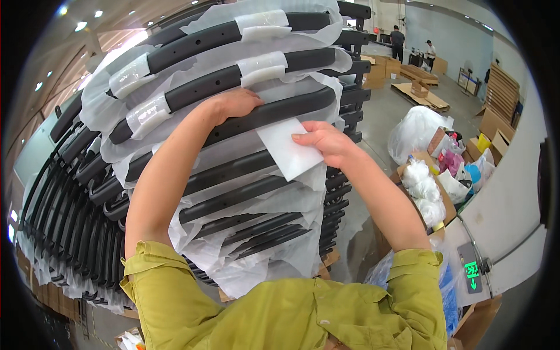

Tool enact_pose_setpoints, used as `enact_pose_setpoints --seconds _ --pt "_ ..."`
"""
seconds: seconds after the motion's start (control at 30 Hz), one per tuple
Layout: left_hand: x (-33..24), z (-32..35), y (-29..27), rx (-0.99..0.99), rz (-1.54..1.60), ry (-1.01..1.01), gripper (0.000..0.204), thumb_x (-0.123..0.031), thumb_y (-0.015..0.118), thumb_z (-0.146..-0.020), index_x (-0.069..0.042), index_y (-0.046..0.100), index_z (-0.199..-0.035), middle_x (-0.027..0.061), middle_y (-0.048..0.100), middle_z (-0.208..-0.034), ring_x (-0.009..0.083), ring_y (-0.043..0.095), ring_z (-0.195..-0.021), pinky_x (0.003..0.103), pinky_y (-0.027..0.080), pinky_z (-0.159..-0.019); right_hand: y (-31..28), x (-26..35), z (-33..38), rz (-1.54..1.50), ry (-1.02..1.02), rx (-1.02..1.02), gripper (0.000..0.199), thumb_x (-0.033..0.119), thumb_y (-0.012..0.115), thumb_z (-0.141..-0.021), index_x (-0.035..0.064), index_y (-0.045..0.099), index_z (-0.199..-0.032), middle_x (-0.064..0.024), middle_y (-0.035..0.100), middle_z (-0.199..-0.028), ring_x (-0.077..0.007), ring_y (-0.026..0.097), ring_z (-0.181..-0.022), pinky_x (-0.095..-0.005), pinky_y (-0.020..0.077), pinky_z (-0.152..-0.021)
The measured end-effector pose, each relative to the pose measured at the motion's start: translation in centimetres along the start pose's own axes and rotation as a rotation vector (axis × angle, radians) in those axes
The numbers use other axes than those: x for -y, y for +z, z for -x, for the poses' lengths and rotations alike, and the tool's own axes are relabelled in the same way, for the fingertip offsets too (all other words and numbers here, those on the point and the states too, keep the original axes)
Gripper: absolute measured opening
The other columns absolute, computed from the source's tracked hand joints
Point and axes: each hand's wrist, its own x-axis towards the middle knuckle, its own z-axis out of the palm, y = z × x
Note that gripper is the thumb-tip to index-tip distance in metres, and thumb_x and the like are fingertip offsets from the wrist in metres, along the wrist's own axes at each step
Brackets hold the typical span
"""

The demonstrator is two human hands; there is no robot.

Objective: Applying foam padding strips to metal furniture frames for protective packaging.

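Observation:
In front of me is a tall stack of curved black bars with thin white wrapping sheet between the rows. My left hand lies over one bare black bar, its fingers curled over the far side and partly hidden. A flat white foam sheet is pinched by its right edge in my right hand, thumb on top. That sheet is held just below the right part of the same bar. The bar above carries white foam pads under clear film near both ends.
More black frames stand on the left. To the right are bagged white foam rolls, a large white plastic bag and cartons. A lit green sign sits at lower right. Two people stand far off.

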Motion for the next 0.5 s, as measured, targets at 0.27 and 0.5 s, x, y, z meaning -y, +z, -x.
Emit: enact_pose_setpoints --seconds 0.27,0.5 --pt "0.8 -0.4 0.4 -0.100 0.063 -0.002 0.042 -0.033 0.056 -0.079 0.001 0.055 -0.103 0.0073 0.057 -0.096 0.0143 0.049 -0.087 0.025 0.038 -0.078 1.6 -1.2 0.5 -0.088 -0.010 -0.048 0.024 0.006 0.058 -0.075 -0.0052 0.053 -0.097 -0.0116 0.059 -0.092 -0.0197 0.059 -0.081 -0.0311 0.0477 -0.072" --pt "0.3 0.1 1.0 -0.224 0.006 0.126 0.028 -0.026 0.054 -0.082 0.000 0.060 -0.087 0.0054 0.058 -0.071 0.0116 0.050 -0.070 0.026 0.040 -0.067 1.6 -3.9 2.9 -0.181 0.055 -0.029 0.019 0.007 0.060 -0.075 -0.0023 0.056 -0.091 -0.0110 0.060 -0.083 -0.0184 0.060 -0.070 -0.0292 0.0507 -0.065"
